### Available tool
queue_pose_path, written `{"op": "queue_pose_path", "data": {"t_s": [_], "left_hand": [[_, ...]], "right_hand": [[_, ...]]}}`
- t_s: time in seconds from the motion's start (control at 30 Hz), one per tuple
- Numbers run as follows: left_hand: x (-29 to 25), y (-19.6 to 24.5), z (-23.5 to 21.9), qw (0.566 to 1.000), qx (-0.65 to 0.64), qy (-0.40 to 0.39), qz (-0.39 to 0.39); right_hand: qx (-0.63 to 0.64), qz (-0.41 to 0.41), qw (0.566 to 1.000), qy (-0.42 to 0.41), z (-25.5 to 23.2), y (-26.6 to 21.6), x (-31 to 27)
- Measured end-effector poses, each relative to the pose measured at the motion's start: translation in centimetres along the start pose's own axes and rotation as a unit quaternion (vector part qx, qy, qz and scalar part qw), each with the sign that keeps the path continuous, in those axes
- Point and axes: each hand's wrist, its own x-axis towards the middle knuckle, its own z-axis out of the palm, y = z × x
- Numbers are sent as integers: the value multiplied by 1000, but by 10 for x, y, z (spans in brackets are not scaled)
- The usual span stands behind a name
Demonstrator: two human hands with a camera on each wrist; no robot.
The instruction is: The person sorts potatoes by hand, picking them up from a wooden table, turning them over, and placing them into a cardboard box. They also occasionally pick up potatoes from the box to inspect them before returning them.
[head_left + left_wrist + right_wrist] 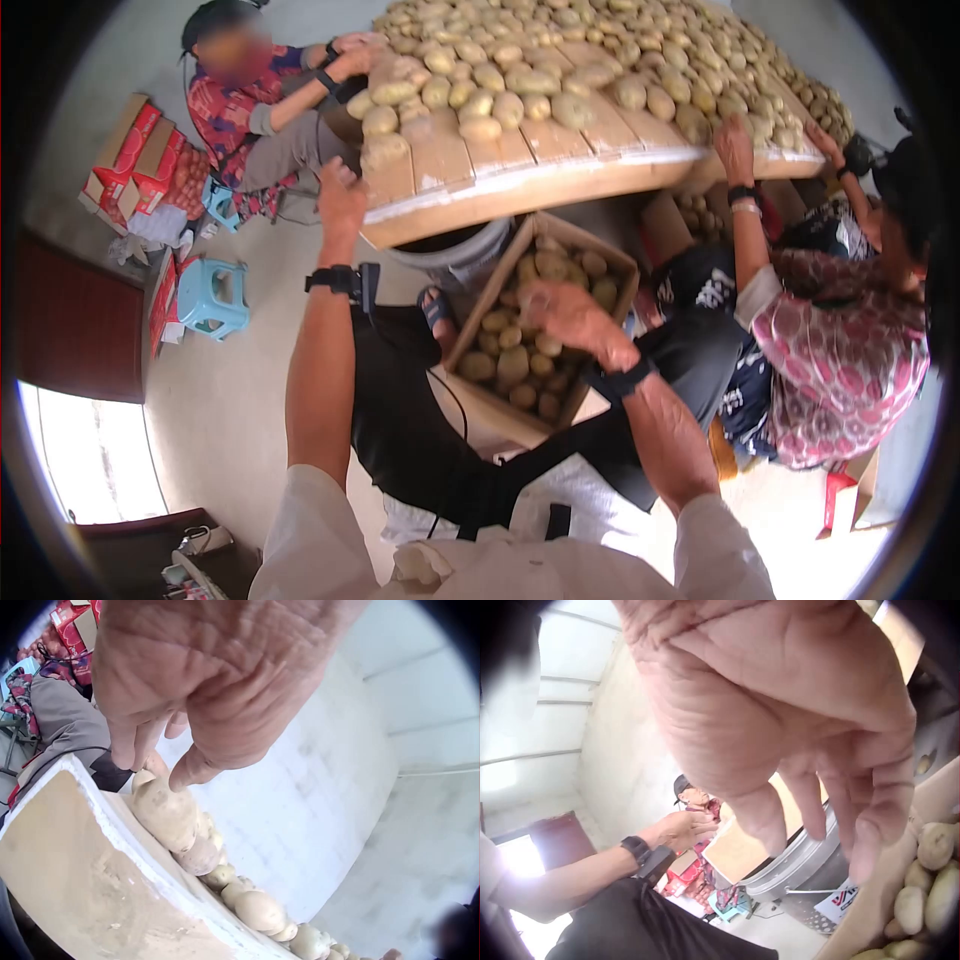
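My left hand (342, 200) is at the near left corner of a wooden table (440, 212) heaped with potatoes (480, 105). In the left wrist view, its thumb and fingers reach down over a pale potato (163, 814) at the table edge, thumb tip right at its top. My right hand (570, 315) is over a cardboard box (500, 408) partly filled with potatoes (512, 365), standing between my legs. Seen from the right wrist, the fingers (866, 847) hang loosely with nothing between them, beside the box's wall.
A grey bucket (455, 262) stands under the table edge. Across the left corner a person (245, 110) sits reaching to the potatoes; another in a patterned top (840, 350) works at my right. A blue stool (213, 297) and red boxes (140, 150) are on the left.
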Motion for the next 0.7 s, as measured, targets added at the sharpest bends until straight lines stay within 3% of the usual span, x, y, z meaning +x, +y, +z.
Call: {"op": "queue_pose_path", "data": {"t_s": [0.03, 0.1, 0.13, 0.23, 0.37, 0.43, 0.5, 0.57, 0.7], "left_hand": [[0, -4, -4, 999, -40, 14, 22], [-16, 24, -19, 998, -63, 17, 28], [-22, 39, -27, 995, -90, 35, 39], [-47, 70, -36, 989, -127, 42, 56], [-97, 111, -47, 986, -150, 24, 67], [-118, 126, -55, 984, -162, 1, 78], [-133, 131, -68, 979, -184, -4, 89], [-146, 143, -76, 971, -213, -14, 105], [-174, 176, -98, 970, -233, -8, 75]], "right_hand": [[44, 82, 993, 73, 3, 9, 0], [20, 77, 980, 184, -7, 26, 3], [73, 138, 965, 209, -19, 20, 2], [149, 127, 936, 291, -28, 30, 2], [242, 106, 923, 278, -50, 23, 4], [323, 74, 912, 240, -75, -7, 2], [283, 1, 939, 195, -103, -8, 11], [249, -70, 945, 201, -132, -9, 16], [240, -91, 938, 232, -160, -8, 8]]}}
